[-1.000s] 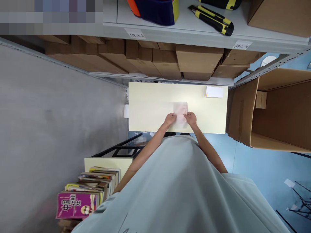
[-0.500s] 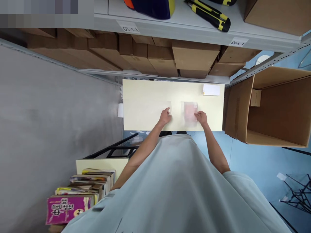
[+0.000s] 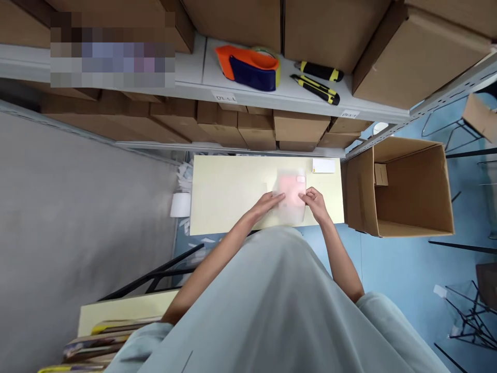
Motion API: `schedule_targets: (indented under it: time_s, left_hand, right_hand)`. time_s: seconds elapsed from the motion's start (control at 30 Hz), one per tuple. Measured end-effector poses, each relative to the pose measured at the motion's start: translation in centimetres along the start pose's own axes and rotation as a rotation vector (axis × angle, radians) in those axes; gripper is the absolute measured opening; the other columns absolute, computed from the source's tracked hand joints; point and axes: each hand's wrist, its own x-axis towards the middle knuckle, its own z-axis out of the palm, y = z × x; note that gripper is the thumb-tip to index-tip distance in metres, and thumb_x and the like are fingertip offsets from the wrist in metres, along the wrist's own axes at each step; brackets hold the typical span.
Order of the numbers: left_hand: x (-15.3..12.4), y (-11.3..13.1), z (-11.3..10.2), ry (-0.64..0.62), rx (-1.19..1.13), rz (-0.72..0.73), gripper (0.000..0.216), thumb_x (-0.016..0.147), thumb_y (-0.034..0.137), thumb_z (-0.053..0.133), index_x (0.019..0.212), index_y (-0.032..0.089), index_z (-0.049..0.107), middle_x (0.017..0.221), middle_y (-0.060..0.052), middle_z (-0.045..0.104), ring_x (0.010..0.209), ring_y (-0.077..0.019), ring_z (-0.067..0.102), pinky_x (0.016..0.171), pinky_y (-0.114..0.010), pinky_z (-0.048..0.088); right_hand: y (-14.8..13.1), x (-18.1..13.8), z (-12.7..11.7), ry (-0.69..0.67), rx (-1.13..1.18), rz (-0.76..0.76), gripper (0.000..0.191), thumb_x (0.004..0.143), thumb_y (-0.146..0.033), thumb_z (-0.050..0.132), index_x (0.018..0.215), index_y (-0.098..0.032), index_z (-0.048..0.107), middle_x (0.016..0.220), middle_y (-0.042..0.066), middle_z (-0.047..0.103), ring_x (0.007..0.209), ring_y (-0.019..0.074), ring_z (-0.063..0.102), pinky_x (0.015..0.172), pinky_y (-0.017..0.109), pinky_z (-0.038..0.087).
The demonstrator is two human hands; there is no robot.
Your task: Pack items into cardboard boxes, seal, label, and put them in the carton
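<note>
Both my hands hold a translucent plastic bag [image 3: 293, 213] with a flat pink item [image 3: 291, 189] inside, raised over the pale table. A small white patch shows at the item's upper right corner. My left hand [image 3: 266, 203] grips the bag's left edge, thumb and fingers on it. At the right edge, my right hand [image 3: 316, 202] pinches the bag between thumb and fingers. A faint clear edge [image 3: 266, 186] lies on the table just above my left hand; I cannot make out what it belongs to.
A small white box [image 3: 323, 166] lies at the back right of the table [image 3: 225, 197]. To the right stands an open carton [image 3: 411, 186]. Over the table, a shelf [image 3: 287, 96] bears a tape dispenser [image 3: 250, 70], two utility knives [image 3: 316, 89] and cartons.
My left hand has moved from the tabletop to the bag's left edge. The bag is lifted and shifted toward the middle, with my right hand still on it. The view has tilted up.
</note>
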Motion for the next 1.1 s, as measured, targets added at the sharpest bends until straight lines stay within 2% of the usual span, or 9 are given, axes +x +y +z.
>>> schedule_targets:
  time_s: [0.07, 0.13, 0.23, 0.4, 0.53, 0.67, 0.83, 1.0, 1.1]
  left_hand:
    - [-0.8, 1.6, -0.2, 0.0, -0.115, 0.017, 0.071, 0.073, 0.08, 0.083, 0.106, 0.018, 0.079, 0.103, -0.012, 0.082, 0.098, -0.0293, 0.078, 0.083, -0.037, 0.062]
    - [-1.5, 2.8, -1.0, 0.099, -0.117, 0.057, 0.064, 0.071, 0.077, 0.086, 0.096, 0.018, 0.078, 0.097, -0.01, 0.082, 0.092, -0.0278, 0.077, 0.079, -0.036, 0.061]
    - [-2.4, 3.8, -2.8, 0.239, 0.011, 0.131, 0.055, 0.076, 0.073, 0.083, 0.086, 0.02, 0.074, 0.091, -0.007, 0.081, 0.091, -0.0264, 0.075, 0.076, -0.033, 0.059]
    - [-4.0, 4.5, -6.2, 0.277, 0.212, 0.246, 0.039, 0.089, 0.061, 0.071, 0.084, 0.023, 0.071, 0.083, -0.003, 0.077, 0.078, -0.0213, 0.07, 0.075, -0.031, 0.053]
    - [-4.6, 4.8, -8.6, 0.357, 0.371, 0.244, 0.029, 0.094, 0.05, 0.066, 0.084, 0.024, 0.069, 0.076, -0.001, 0.073, 0.072, -0.0205, 0.067, 0.073, -0.031, 0.05]
    - [-5.2, 5.6, -10.0, 0.418, 0.475, 0.203, 0.018, 0.094, 0.042, 0.068, 0.094, 0.024, 0.073, 0.09, -0.005, 0.078, 0.084, -0.0248, 0.071, 0.082, -0.033, 0.053]
    - [-6.8, 6.6, -10.0, 0.455, 0.586, 0.318, 0.02, 0.099, 0.032, 0.059, 0.109, 0.024, 0.075, 0.11, -0.008, 0.077, 0.088, -0.0234, 0.072, 0.092, -0.035, 0.055]
    - [-7.7, 6.5, -10.4, 0.398, 0.522, 0.43, 0.03, 0.102, 0.041, 0.055, 0.109, 0.024, 0.078, 0.113, -0.008, 0.077, 0.086, -0.0221, 0.073, 0.09, -0.036, 0.057]
    - [-7.1, 6.1, -11.4, 0.325, 0.268, 0.34, 0.04, 0.098, 0.056, 0.058, 0.106, 0.023, 0.078, 0.108, -0.009, 0.078, 0.082, -0.0222, 0.073, 0.078, -0.036, 0.059]
  right_hand:
    - [-1.4, -0.4, 1.0, 0.014, 0.009, -0.021, 0.052, 0.072, -0.066, 0.087, 0.083, -0.026, 0.056, 0.075, -0.003, 0.066, 0.067, 0.0143, 0.057, 0.062, 0.027, 0.048]
    - [-2.2, -0.5, 2.1, 0.027, 0.0, -0.035, 0.053, 0.07, -0.065, 0.088, 0.083, -0.026, 0.055, 0.07, -0.005, 0.062, 0.063, 0.0135, 0.055, 0.06, 0.026, 0.047]
    - [-2.5, -0.2, 4.1, 0.037, -0.023, -0.026, 0.056, 0.066, -0.065, 0.09, 0.083, -0.027, 0.053, 0.07, -0.006, 0.063, 0.059, 0.0124, 0.054, 0.057, 0.026, 0.046]
    - [-2.4, 0.4, 7.8, 0.041, 0.005, 0.018, 0.061, 0.066, -0.068, 0.09, 0.096, -0.026, 0.058, 0.084, 0.0, 0.078, 0.072, 0.0178, 0.07, 0.065, 0.029, 0.055]
    - [-2.2, 0.6, 10.2, 0.021, 0.016, 0.022, 0.059, 0.068, -0.069, 0.085, 0.097, -0.026, 0.057, 0.078, -0.002, 0.076, 0.071, 0.0176, 0.069, 0.063, 0.028, 0.053]
    - [-2.0, 0.0, 12.4, 0.013, 0.031, -0.002, 0.058, 0.068, -0.066, 0.086, 0.097, -0.027, 0.053, 0.081, -0.003, 0.077, 0.069, 0.0163, 0.069, 0.062, 0.027, 0.053]
    - [-2.6, -1.4, 15.2, 0.084, 0.033, -0.087, 0.058, 0.075, -0.061, 0.084, 0.112, -0.028, 0.054, 0.091, 0.0, 0.08, 0.075, 0.0178, 0.074, 0.067, 0.028, 0.056]
    - [-3.9, -2.5, 17.0, 0.06, 0.043, -0.117, 0.057, 0.078, -0.064, 0.081, 0.114, -0.028, 0.053, 0.093, 0.001, 0.08, 0.075, 0.0181, 0.072, 0.065, 0.027, 0.055]
    - [-4.5, -2.7, 17.0, 0.028, 0.065, -0.123, 0.06, 0.078, -0.067, 0.082, 0.114, -0.029, 0.053, 0.091, 0.001, 0.08, 0.073, 0.0181, 0.071, 0.065, 0.028, 0.056]
